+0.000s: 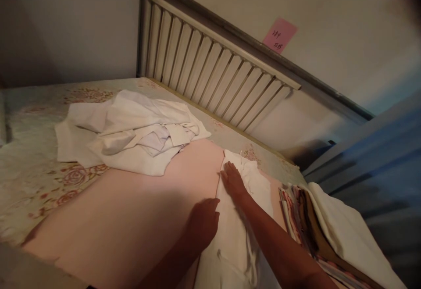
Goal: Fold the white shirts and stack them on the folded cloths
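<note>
A white garment [230, 232], laid out lengthwise with ties or straps along its right side, lies on a smooth pink surface [158, 210]. My right hand [234, 183] rests flat on its upper part, fingers stretched toward the top left edge. Lower down, my left hand [204, 222] is curled at the garment's left edge, thumb and fingers closing on the cloth there; the fingertips are partly hidden. A second white garment [131, 133] lies crumpled beyond the pink surface's far left edge, partly overlapping it.
A stack of folded fabrics [304, 219] stands at the right, with a folded white cloth [351, 230] beside it. Floral bedding [23, 162] spreads under everything. A radiator [204, 63] runs along the wall below a pink note [280, 34]. Blue curtain-like fabric [378, 166] hangs at the right.
</note>
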Demonstrator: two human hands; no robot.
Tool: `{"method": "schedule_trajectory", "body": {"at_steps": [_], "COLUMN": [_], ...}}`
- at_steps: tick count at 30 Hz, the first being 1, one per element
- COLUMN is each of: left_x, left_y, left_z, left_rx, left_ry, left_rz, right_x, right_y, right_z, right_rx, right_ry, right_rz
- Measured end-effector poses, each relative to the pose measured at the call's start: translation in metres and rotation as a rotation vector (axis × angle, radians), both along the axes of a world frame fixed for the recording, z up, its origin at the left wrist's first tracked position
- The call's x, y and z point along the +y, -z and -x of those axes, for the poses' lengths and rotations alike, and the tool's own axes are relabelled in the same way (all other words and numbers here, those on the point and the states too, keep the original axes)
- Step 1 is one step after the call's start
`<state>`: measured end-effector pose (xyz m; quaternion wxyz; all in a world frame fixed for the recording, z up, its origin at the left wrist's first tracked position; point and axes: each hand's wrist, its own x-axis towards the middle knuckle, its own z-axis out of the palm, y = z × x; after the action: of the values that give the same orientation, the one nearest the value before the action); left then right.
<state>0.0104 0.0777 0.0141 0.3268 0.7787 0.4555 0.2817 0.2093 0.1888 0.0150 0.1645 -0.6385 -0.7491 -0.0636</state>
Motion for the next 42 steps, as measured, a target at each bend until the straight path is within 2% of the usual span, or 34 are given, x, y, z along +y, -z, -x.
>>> {"method": "schedule_trajectory", "body": {"at_steps": [3, 7, 10, 12, 17, 26, 29, 32, 37, 42], "left_x": [0.002, 0.002, 0.004, 0.005, 0.008, 0.011, 0.008, 0.003, -0.001, -0.007], "left_y": [-0.002, -0.002, 0.002, 0.004, 0.001, 0.001, 0.000, -0.001, 0.001, 0.004], "left_z": [0.001, 0.001, 0.000, 0.000, 0.001, 0.001, 0.000, 0.001, 0.003, 0.001], "left_rx": [-0.007, -0.003, 0.022, 0.021, -0.039, -0.022, 0.015, 0.026, 0.030, 0.063], "left_ry": [-0.006, -0.009, 0.003, 0.011, 0.016, -0.022, 0.022, 0.060, 0.059, 0.068], "left_rz": [-0.008, -0.037, -0.051, -0.064, -0.098, -0.099, -0.129, -0.164, -0.334, -0.494], "right_x": [-0.029, -0.061, -0.068, -0.067, -0.079, -0.187, -0.213, -0.232, -0.269, -0.301], "right_y": [-0.004, 0.008, 0.018, 0.019, 0.003, -0.012, -0.020, -0.032, -0.047, -0.040], "right_z": [0.012, 0.026, 0.031, 0.032, 0.030, 0.061, 0.069, 0.073, 0.090, 0.107], "right_rx": [0.008, -0.031, -0.059, -0.064, -0.008, 0.148, 0.175, 0.222, 0.204, 0.105], "right_ry": [-0.017, -0.009, 0.012, 0.021, -0.026, -0.149, -0.182, -0.155, -0.160, -0.270], "right_rz": [0.026, 0.058, -0.008, -0.030, 0.058, 0.182, 0.222, 0.238, 0.130, 0.128]}}
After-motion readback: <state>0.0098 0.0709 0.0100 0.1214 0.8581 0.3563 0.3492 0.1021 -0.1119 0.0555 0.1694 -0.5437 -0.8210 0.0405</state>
